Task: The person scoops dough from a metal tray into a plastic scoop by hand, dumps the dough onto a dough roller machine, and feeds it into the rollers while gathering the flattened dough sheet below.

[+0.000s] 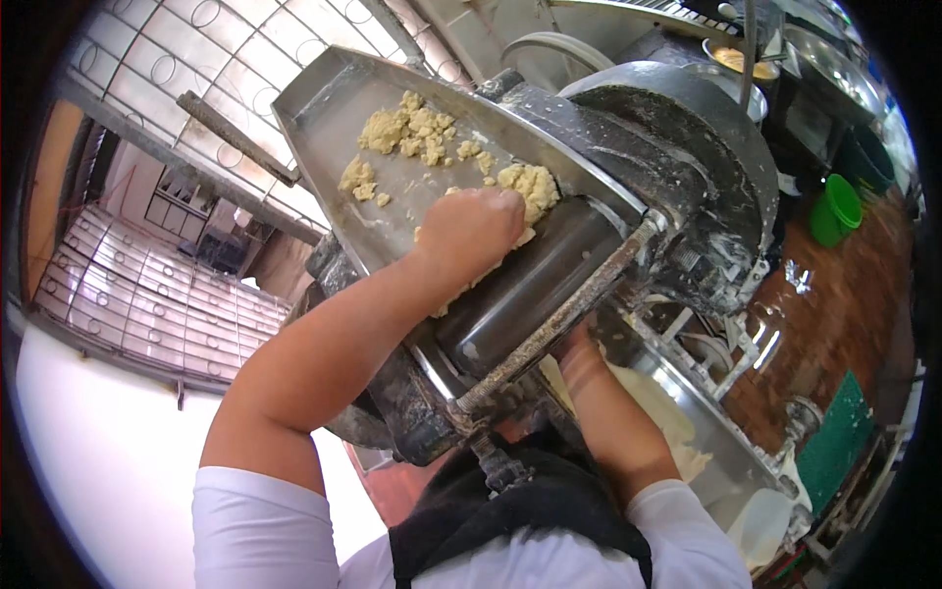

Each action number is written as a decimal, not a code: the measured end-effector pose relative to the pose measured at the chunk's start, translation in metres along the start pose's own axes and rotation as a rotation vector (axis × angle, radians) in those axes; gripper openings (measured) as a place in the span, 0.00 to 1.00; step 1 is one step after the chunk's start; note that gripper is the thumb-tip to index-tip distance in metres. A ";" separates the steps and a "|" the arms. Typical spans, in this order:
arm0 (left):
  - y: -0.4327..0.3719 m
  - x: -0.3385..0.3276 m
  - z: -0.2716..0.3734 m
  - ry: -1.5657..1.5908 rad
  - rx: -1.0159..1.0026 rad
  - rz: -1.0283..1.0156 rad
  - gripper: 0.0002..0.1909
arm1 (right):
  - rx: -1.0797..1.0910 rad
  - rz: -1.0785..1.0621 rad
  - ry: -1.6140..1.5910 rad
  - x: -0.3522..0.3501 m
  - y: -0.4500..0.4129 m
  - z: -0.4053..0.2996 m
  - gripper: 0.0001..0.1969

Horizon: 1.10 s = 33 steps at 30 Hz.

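My left hand (475, 224) is in the metal hopper tray (309, 110) of a dough-rolling machine, knuckles up, against crumbly dough (531, 190) at the edge of the steel roller (544, 287). Its fingers are hidden, so its hold cannot be told. More dough lumps (405, 129) lie scattered up the tray. My right forearm reaches under the roller and the threaded rod (559, 316); only a little of my right hand (576, 340) shows, its fingers hidden by the machine. Beside that arm, pale sheeted dough (655, 397) rests in a lower metal tray (743, 449).
A large floury wheel guard (684, 125) stands at the machine's right side. A green bucket (837, 210) is on the brown floor at the right. Metal bowls (739, 62) sit at upper right. A barred window grille (191, 66) lies behind on the left.
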<state>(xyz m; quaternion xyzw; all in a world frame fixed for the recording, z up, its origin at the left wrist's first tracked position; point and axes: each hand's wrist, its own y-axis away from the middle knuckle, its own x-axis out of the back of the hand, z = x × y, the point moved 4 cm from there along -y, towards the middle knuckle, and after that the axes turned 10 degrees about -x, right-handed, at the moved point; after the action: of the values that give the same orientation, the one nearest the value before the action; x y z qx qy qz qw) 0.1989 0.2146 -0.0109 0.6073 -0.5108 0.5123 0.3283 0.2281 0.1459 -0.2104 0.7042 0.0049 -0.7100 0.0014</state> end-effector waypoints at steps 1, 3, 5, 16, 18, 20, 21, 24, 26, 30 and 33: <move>-0.001 0.000 -0.001 -0.011 0.011 0.014 0.13 | 0.005 -0.056 -0.017 -0.009 -0.003 -0.001 0.31; -0.002 -0.001 0.000 -0.022 0.017 0.025 0.15 | 0.011 -0.115 -0.047 -0.020 -0.006 -0.003 0.31; -0.003 -0.002 0.000 -0.011 0.075 0.039 0.17 | 0.015 -0.151 -0.070 -0.027 -0.008 -0.004 0.30; -0.003 -0.006 0.001 0.001 0.153 -0.059 0.18 | 0.027 -0.111 -0.106 -0.018 0.001 0.007 0.27; -0.004 -0.009 0.000 0.002 0.167 -0.038 0.19 | 0.019 0.007 -0.044 0.009 0.001 0.009 0.24; -0.008 -0.006 0.005 0.041 0.166 -0.022 0.18 | -0.015 0.214 0.092 0.053 0.004 0.007 0.19; -0.010 -0.006 0.009 0.046 0.153 -0.014 0.18 | 0.001 0.216 0.096 0.071 0.006 0.004 0.19; -0.010 -0.010 -0.005 0.123 0.159 0.071 0.20 | 0.008 0.498 0.079 0.108 0.024 0.002 0.14; 0.006 0.001 -0.049 0.366 0.371 0.398 0.24 | 0.003 0.722 0.231 0.104 0.049 0.005 0.13; 0.029 0.008 -0.079 0.425 0.575 0.169 0.25 | 0.169 0.592 0.253 0.086 0.106 -0.013 0.16; 0.050 -0.020 -0.072 0.446 0.566 -0.090 0.27 | 0.197 0.535 0.251 0.089 0.131 -0.014 0.18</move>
<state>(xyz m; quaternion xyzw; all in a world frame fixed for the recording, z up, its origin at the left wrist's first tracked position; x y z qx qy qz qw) 0.1308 0.2738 -0.0178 0.5694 -0.2375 0.7382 0.2729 0.2421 0.0151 -0.2996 0.7596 -0.2492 -0.5888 0.1192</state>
